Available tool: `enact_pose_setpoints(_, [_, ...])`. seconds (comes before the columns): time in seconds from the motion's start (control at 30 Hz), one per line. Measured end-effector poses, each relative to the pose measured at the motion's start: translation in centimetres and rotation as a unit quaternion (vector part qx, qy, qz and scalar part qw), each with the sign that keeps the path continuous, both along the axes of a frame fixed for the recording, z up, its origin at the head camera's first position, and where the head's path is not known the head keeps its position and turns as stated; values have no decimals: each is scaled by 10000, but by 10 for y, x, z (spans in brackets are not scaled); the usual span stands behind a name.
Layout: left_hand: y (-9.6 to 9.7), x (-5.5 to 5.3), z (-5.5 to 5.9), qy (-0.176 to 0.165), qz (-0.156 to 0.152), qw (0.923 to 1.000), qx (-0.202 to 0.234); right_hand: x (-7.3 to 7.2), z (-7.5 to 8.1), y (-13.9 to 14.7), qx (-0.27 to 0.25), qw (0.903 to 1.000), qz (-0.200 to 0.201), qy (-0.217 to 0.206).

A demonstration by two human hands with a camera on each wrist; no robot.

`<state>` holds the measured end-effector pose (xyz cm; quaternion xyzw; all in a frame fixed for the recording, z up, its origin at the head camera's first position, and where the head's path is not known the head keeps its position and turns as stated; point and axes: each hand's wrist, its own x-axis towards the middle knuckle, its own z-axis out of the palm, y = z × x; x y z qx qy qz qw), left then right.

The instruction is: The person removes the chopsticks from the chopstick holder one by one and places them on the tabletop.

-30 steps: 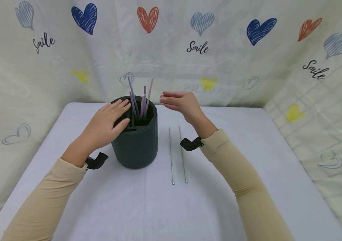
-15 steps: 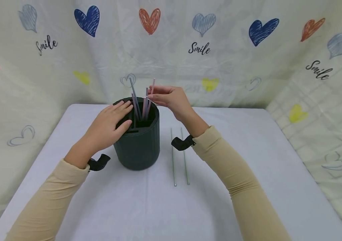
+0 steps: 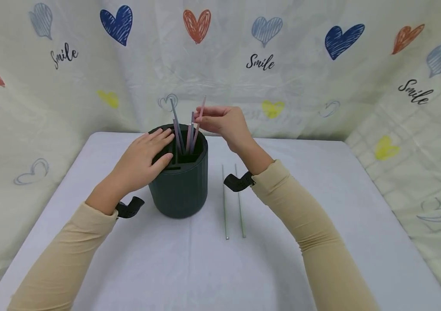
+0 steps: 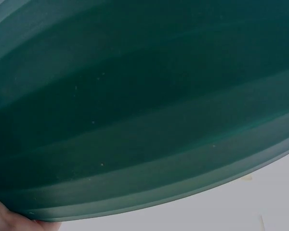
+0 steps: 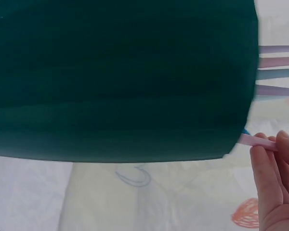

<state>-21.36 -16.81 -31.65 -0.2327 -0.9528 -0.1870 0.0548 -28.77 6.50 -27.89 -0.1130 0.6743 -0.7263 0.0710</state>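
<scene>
The pink stick (image 3: 203, 103) is pinched between the thumb and fingers of the right hand (image 3: 231, 125), its lower part standing inside the dark green holder (image 3: 179, 194). Other sticks (image 3: 178, 127) are held beside it. The holder's top is touched by the left hand (image 3: 140, 160), its fingers extended, nothing gripped. Two thin green rods (image 3: 225, 207) are laid apart on the white table (image 3: 205, 272), near the holder.

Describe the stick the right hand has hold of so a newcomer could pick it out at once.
On the white table stands a dark green holder, with thin sticks rising from its top. Yours is the pale pink stick, its tip farthest right of that cluster in the head view; unlike its neighbours, it is pinched by the right hand.
</scene>
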Motion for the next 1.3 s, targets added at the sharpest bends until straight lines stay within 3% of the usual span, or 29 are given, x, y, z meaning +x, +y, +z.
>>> enact_pose_setpoints(0.27, [0,-1,-2,7,-30,10000,0,3,27,12,-167,9973,-162,701])
enact_pose_setpoints(0.53, [-1,1,1,30,-12,10000,54,8,50,15,-418,9925,-239,1121])
enact_pose_setpoints(0.77, [0,0,-1,3,-38,10000,4,18,67,26,-1087,9816,-467,1501])
enact_pose_setpoints(1.03, [0,-2,1,60,-58,10000,7,26,91,42,-2043,9628,-752,1602])
enact_pose_setpoints(1.3, [0,0,-1,50,-31,10000,11,31,100,62,-2549,9520,-984,1380])
